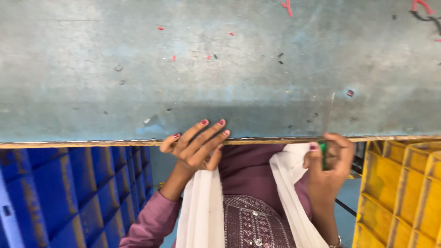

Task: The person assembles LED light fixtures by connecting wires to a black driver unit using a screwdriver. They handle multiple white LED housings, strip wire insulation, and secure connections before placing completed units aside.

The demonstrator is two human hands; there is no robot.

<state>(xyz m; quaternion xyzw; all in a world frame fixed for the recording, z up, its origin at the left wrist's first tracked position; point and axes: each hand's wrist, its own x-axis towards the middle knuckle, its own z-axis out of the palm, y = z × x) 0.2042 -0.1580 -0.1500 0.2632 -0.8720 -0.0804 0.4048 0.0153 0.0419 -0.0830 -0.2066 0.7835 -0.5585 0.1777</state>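
Note:
My left hand (197,144) is at the near edge of a grey-blue worktable (220,69), fingers spread and resting against the table's rim, holding nothing. My right hand (330,158) is curled just below the same edge, gripping a small green object (324,154) between thumb and fingers; most of that object is hidden by the fingers. A thin straight rod or wire (330,112) rises from near the right hand onto the table. Below, my purple garment and white scarf (200,206) are in view.
A blue plastic crate (69,193) stands under the table on the left, a yellow crate (404,193) on the right. Small red and dark scraps (209,57) are scattered on the tabletop, with red bits (287,7) at the far edge.

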